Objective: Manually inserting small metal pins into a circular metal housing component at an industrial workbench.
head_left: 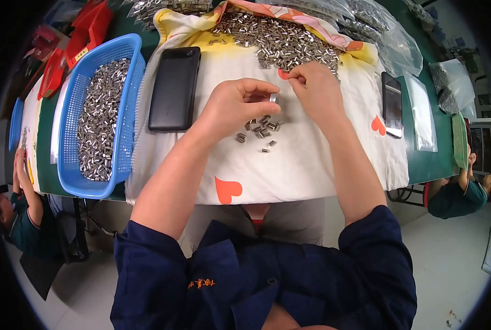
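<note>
A white cloth (278, 176) printed with red hearts covers the table in front of me. My left hand (237, 104) is closed, with a short shiny metal sleeve (274, 98) between thumb and fingers. Beneath it lies a small scatter of metal sleeves (265, 130) on the cloth. My right hand (317, 91) is pinched at the near edge of a large heap of metal sleeves (295, 47). Its fingertips are next to a red printed heart; whatever they hold, if anything, is too small to make out.
A blue plastic basket (130, 104) full of metal pieces stands left, beside a black rectangular device (174, 91). At right lie a phone (392, 104) and clear plastic bags (421, 118). Red bins (86, 30) stand far left. Other people (463, 195) sit at both sides.
</note>
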Available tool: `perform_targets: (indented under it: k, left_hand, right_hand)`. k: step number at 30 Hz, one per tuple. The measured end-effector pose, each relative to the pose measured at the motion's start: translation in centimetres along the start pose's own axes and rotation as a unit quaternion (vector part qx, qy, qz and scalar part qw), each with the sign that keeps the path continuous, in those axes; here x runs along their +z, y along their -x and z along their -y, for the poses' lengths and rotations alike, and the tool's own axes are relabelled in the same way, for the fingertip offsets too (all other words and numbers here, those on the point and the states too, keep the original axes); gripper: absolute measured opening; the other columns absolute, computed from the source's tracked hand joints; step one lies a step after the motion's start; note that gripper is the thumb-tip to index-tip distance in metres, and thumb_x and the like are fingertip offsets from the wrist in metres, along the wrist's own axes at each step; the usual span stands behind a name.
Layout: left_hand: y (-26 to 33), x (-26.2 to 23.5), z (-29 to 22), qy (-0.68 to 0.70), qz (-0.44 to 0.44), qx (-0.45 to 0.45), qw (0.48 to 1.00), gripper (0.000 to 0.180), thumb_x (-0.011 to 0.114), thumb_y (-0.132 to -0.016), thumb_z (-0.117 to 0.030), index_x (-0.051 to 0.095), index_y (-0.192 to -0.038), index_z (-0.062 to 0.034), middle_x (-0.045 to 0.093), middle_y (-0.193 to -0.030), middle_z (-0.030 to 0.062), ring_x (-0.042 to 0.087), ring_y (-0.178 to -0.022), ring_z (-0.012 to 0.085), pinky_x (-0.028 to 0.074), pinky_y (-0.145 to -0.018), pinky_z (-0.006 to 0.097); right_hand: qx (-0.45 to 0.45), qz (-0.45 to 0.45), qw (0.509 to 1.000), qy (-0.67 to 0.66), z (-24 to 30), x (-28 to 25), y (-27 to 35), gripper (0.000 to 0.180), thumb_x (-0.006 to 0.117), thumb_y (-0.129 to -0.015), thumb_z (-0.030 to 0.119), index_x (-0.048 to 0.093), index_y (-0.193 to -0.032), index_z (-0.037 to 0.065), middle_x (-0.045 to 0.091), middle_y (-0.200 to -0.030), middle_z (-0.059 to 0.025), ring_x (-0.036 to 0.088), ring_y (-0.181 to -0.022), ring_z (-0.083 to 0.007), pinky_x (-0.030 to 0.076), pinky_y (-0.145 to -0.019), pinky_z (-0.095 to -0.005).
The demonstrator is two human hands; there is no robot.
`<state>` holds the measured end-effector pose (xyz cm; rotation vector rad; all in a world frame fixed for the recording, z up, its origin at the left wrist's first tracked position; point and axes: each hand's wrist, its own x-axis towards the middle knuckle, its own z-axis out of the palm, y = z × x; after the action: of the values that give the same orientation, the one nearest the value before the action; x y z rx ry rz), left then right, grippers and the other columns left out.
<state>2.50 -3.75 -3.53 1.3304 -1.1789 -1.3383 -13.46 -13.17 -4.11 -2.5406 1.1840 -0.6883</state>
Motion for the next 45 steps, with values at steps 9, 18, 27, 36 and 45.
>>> perform_targets:
  k: [9, 18, 27, 36, 45]
  left_hand:
    - [-0.3, -0.4, 0.0, 0.109, -0.016, -0.021, 0.994, 0.03, 0.063, -0.075, 0.0, 0.055, -0.104, 0.0019, 0.06, -0.092, 0.0059, 0.058, -0.08, 0.0101, 0.048, -0.071, 0.022]
    - [-0.4, -0.7, 0.4, 0.123, -0.026, -0.002, 0.992, 0.031, 0.063, -0.075, 0.0, 0.055, -0.104, 0.0026, 0.061, -0.092, 0.0073, 0.058, -0.081, 0.011, 0.048, -0.074, 0.023]
    - [-0.3, -0.2, 0.5, 0.103, -0.05, 0.028, 0.993, 0.029, 0.067, -0.072, -0.004, 0.058, -0.098, 0.0043, 0.063, -0.084, 0.0057, 0.058, -0.073, 0.0074, 0.047, -0.064, 0.019]
    - [-0.1, 0.0, 0.5, 0.079, -0.041, 0.011, 0.996, 0.027, 0.067, -0.072, -0.004, 0.06, -0.097, 0.0023, 0.062, -0.081, 0.0029, 0.056, -0.071, 0.0054, 0.046, -0.063, 0.018]
    - [-0.7, 0.5, 0.6, 0.045, -0.036, 0.026, 0.998, 0.026, 0.068, -0.071, -0.005, 0.062, -0.096, 0.0003, 0.061, -0.078, 0.0012, 0.054, -0.069, 0.0046, 0.045, -0.062, 0.019]
  right_hand:
    - [0.088, 0.022, 0.973, -0.211, 1.7, -1.7, 0.5, 0.01, 0.058, -0.074, 0.011, 0.063, -0.08, 0.005, 0.062, -0.078, -0.0084, 0.058, -0.07, -0.0198, 0.046, -0.064, -0.029]
    - [0.01, 0.074, 0.952, -0.297, 2.8, -2.0, 1.2, 0.01, 0.06, -0.072, 0.007, 0.062, -0.08, 0.003, 0.061, -0.073, -0.0067, 0.058, -0.067, -0.0159, 0.046, -0.062, -0.0257]
    - [-0.018, 0.044, 0.968, -0.245, 2.9, -2.0, 1.5, 0.009, 0.061, -0.071, 0.007, 0.061, -0.079, 0.002, 0.061, -0.074, -0.0088, 0.059, -0.066, -0.0178, 0.047, -0.059, -0.0271]
    - [0.081, 0.1, 0.937, -0.324, 0.7, -1.5, 0.2, 0.012, 0.059, -0.073, 0.009, 0.063, -0.083, 0.004, 0.062, -0.074, -0.0072, 0.058, -0.063, -0.0143, 0.045, -0.058, -0.025]
    - [-0.053, -0.055, 0.996, 0.039, -0.7, 0.8, -0.3, 0.011, 0.058, -0.073, 0.013, 0.065, -0.08, 0.009, 0.057, -0.073, -0.0081, 0.053, -0.076, -0.0268, 0.042, -0.069, -0.0364]
